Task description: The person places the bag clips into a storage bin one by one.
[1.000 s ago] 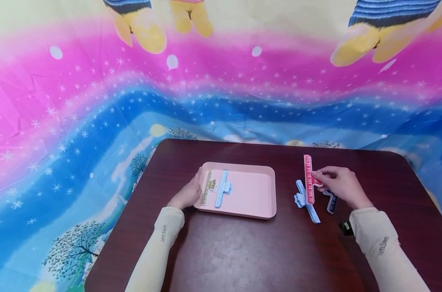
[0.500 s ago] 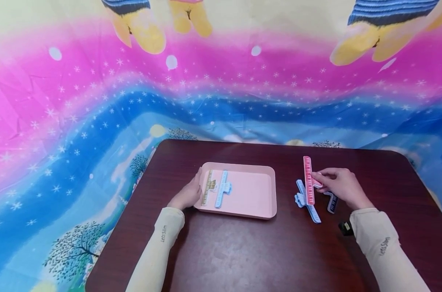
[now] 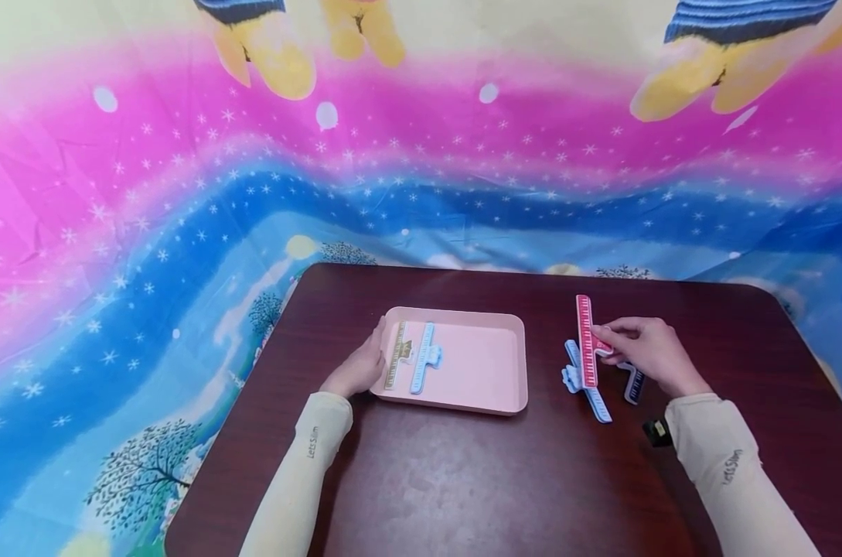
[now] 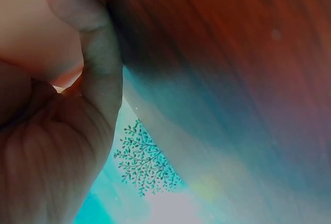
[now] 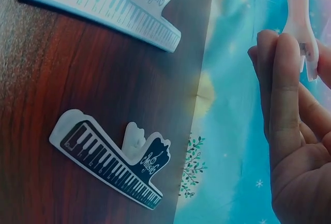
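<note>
1. Behind my dark wood bench (image 3: 462, 480) hangs a bright cloth (image 3: 184, 193) banded in pink and blue with white stars; that is the head view.
2. From the head, my left hand (image 3: 359, 370) rests against the left rim of the pink tray (image 3: 486, 367), fingers relaxed along its edge. A gold clip (image 3: 396, 356) and a light blue clip (image 3: 422, 358) lie side by side in the tray's left part.
3. Also from the head, my right hand (image 3: 649, 356) pinches a red piano-key clip (image 3: 586, 340) by its handle, right of the tray. It sits above a blue clip (image 3: 582, 383) on the bench, and a black clip (image 3: 633, 383) lies just beside my hand.
4. At the left wrist, my thumb (image 4: 95, 63) presses on the tray's pale wall (image 4: 31, 32), with bench grain beyond.
5. At the right wrist, my fingers (image 5: 283, 84) are closed on the clip's pale handle (image 5: 302, 27). The black clip (image 5: 111, 157) and the blue clip (image 5: 108, 4) lie flat on the bench, apart from each other.
</note>
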Action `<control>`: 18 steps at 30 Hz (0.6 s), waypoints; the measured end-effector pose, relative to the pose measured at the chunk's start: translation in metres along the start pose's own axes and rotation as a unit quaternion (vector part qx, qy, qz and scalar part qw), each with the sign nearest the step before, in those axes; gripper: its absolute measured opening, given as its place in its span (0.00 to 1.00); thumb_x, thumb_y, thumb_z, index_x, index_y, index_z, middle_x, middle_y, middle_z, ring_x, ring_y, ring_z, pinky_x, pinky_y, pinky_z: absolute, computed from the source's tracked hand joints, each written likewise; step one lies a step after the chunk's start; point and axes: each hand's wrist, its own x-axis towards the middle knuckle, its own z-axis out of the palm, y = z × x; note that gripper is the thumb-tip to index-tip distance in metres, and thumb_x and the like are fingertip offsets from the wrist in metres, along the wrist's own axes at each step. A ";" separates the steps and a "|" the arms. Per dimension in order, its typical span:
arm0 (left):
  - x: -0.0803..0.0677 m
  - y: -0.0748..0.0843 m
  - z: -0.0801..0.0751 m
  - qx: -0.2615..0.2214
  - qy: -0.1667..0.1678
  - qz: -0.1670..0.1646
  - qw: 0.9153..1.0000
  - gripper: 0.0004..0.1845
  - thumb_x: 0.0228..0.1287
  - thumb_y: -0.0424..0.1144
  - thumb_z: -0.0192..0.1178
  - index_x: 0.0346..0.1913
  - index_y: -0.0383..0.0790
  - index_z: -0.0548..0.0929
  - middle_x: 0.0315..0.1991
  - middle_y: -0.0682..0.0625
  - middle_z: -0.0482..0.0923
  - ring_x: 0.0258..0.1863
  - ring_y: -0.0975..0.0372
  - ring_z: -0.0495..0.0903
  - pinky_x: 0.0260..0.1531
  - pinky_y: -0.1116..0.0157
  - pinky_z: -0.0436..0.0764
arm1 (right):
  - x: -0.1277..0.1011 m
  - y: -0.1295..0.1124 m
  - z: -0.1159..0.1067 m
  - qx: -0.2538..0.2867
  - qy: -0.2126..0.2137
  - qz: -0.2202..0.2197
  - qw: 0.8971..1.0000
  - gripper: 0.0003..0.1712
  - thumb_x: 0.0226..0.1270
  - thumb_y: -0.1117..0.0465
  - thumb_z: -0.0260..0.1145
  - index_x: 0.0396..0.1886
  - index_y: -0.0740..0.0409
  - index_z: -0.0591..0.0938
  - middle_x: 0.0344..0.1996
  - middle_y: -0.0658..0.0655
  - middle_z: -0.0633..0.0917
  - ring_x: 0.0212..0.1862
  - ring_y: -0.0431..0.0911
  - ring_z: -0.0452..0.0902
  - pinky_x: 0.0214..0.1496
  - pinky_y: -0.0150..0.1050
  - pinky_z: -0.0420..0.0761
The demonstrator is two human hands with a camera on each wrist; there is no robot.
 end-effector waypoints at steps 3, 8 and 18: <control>0.001 -0.001 0.000 0.008 0.003 0.006 1.000 0.36 0.81 0.33 0.38 0.84 0.33 0.38 0.83 0.35 0.46 0.82 0.49 0.53 0.81 0.52 0.56 | 0.000 -0.001 0.001 0.007 -0.002 0.001 1.000 0.40 0.70 0.34 0.65 0.62 0.65 0.83 0.39 0.59 0.92 0.38 0.52 0.91 0.41 0.40 0.89; 0.001 -0.002 0.001 0.007 0.001 0.002 1.000 0.36 0.80 0.33 0.39 0.84 0.33 0.38 0.83 0.34 0.47 0.82 0.49 0.53 0.81 0.52 0.56 | 0.000 -0.005 0.001 -0.002 -0.004 -0.003 1.000 0.38 0.71 0.35 0.65 0.61 0.65 0.83 0.37 0.58 0.92 0.36 0.50 0.91 0.42 0.42 0.88; -0.001 0.000 -0.001 0.007 -0.003 -0.001 1.000 0.37 0.81 0.34 0.39 0.84 0.34 0.37 0.83 0.35 0.46 0.82 0.49 0.52 0.81 0.52 0.55 | 0.000 -0.019 0.006 0.005 -0.020 -0.006 1.000 0.40 0.71 0.34 0.65 0.62 0.64 0.83 0.40 0.59 0.92 0.41 0.53 0.92 0.46 0.44 0.85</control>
